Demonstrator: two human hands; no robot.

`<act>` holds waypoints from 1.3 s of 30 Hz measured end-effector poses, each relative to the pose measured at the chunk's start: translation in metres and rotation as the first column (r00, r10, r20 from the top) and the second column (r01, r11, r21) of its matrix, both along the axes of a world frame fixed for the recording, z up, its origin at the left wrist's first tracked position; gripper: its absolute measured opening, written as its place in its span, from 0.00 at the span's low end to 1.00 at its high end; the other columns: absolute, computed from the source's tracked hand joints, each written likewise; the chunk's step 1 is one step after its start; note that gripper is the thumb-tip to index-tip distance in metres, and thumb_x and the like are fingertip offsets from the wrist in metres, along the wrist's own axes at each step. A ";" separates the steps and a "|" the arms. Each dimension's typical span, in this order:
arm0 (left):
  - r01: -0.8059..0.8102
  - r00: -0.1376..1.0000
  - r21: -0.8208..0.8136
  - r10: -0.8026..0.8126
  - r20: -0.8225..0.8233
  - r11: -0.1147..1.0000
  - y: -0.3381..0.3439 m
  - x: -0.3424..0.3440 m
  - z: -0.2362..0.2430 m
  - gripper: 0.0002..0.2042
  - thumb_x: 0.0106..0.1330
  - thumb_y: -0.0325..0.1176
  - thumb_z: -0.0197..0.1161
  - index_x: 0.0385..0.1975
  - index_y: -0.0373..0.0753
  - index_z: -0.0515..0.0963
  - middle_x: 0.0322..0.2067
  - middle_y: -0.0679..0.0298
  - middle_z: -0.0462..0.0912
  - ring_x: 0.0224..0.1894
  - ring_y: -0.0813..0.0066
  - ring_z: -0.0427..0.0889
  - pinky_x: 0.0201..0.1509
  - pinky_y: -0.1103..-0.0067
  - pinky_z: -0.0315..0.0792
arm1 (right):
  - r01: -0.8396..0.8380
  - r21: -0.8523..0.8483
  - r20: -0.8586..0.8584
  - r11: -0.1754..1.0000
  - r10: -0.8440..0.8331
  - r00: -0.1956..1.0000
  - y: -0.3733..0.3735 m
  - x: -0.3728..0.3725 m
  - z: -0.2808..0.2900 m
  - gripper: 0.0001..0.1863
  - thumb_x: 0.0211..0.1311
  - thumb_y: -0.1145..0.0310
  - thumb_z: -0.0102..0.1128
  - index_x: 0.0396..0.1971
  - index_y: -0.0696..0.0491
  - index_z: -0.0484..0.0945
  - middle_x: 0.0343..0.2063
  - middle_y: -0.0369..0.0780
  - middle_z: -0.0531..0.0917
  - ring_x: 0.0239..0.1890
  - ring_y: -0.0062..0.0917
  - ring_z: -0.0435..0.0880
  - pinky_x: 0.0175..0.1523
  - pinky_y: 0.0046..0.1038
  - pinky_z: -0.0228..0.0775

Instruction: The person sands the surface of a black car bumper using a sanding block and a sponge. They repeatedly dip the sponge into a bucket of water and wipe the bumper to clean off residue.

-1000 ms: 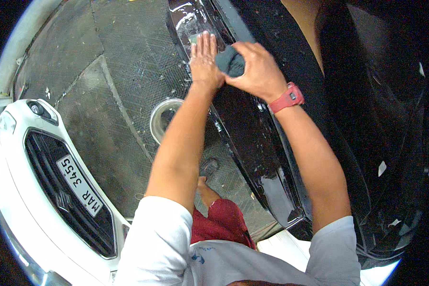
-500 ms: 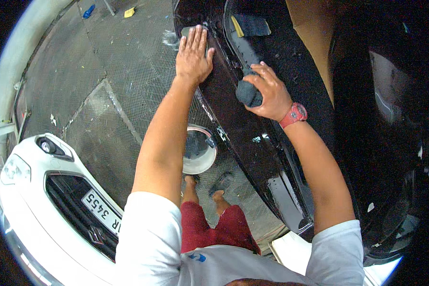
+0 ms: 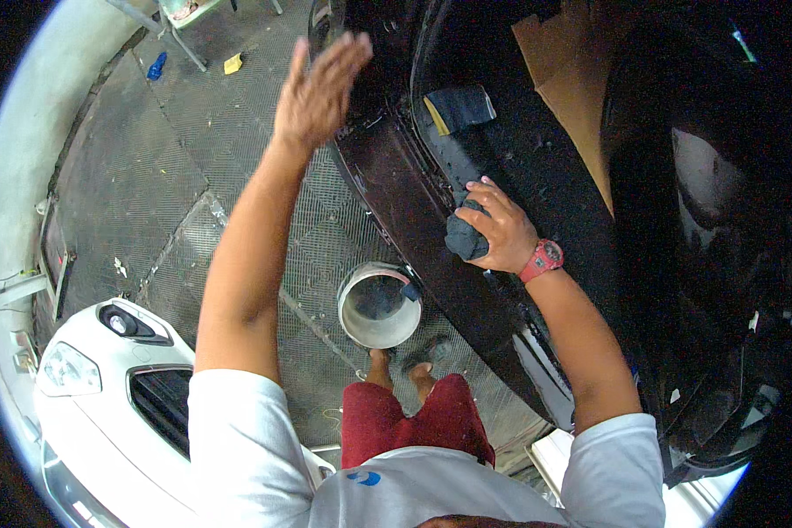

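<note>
My left hand [image 3: 317, 99] is raised off the dark car body panel [image 3: 392, 180], near its left edge, fingers stretched out and slightly blurred; nothing shows in it, though its palm side is hidden. My right hand [image 3: 509, 233] curls around a dark grey wad of cloth [image 3: 465, 238], held against the inner ledge of the panel. Farther along that ledge lies a dark folded sheet [image 3: 466, 110] with a yellow edge. Water drops and wet marks show on the dark surface.
A white bucket [image 3: 347, 308] with a dark rag over its rim stands on the ribbed floor by my feet. A white car front [image 3: 106, 431] is at lower left. Cardboard [image 3: 572, 97] lies to the right. Blue [image 3: 157, 66] and yellow [image 3: 232, 64] scraps lie far left.
My left hand has lifted from the dark panel and swung left. My right hand has slid the cloth nearer to me along the ledge. The view has shifted, showing more of the bucket.
</note>
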State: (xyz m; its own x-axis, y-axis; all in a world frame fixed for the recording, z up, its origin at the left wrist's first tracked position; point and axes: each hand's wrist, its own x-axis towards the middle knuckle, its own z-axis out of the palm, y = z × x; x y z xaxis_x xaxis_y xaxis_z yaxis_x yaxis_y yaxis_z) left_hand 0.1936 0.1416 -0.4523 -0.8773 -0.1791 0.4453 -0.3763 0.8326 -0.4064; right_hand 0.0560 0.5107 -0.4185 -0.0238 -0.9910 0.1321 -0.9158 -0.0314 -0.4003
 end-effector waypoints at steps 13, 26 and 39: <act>0.105 0.994 0.270 -0.104 -0.016 0.957 -0.012 0.008 -0.010 0.39 0.73 0.31 0.55 0.86 0.47 0.55 0.87 0.69 0.53 0.88 0.72 0.50 0.83 0.69 0.56 | 0.011 -0.008 0.027 1.000 -0.010 1.000 -0.001 -0.003 -0.001 0.43 0.33 0.55 0.91 0.56 0.47 0.83 0.62 0.50 0.80 0.72 0.49 0.76 0.82 0.53 0.64; 0.016 0.951 0.241 -0.090 0.297 0.970 0.021 0.067 -0.057 0.37 0.75 0.37 0.55 0.85 0.41 0.57 0.88 0.66 0.50 0.88 0.67 0.49 0.84 0.67 0.54 | 0.019 -0.012 0.003 1.000 -0.019 1.000 -0.001 -0.002 0.001 0.43 0.35 0.54 0.90 0.58 0.47 0.83 0.63 0.51 0.80 0.73 0.51 0.75 0.81 0.52 0.64; 0.041 0.983 0.161 -0.069 0.173 0.986 0.009 0.016 0.019 0.37 0.76 0.34 0.54 0.86 0.44 0.55 0.87 0.69 0.51 0.88 0.70 0.49 0.84 0.68 0.55 | 0.007 -0.009 -0.023 1.000 -0.007 1.000 -0.003 -0.001 0.005 0.42 0.37 0.53 0.90 0.57 0.48 0.83 0.60 0.50 0.81 0.72 0.49 0.76 0.82 0.53 0.63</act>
State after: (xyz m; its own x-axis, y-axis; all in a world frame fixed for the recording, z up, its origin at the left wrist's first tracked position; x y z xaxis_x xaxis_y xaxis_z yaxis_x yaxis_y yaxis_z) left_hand 0.2093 0.1509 -0.4329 -0.9500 -0.1836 0.2524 -0.2621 0.9084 -0.3257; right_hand 0.0550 0.5077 -0.4139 -0.0273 -0.9895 0.1418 -0.9250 -0.0287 -0.3789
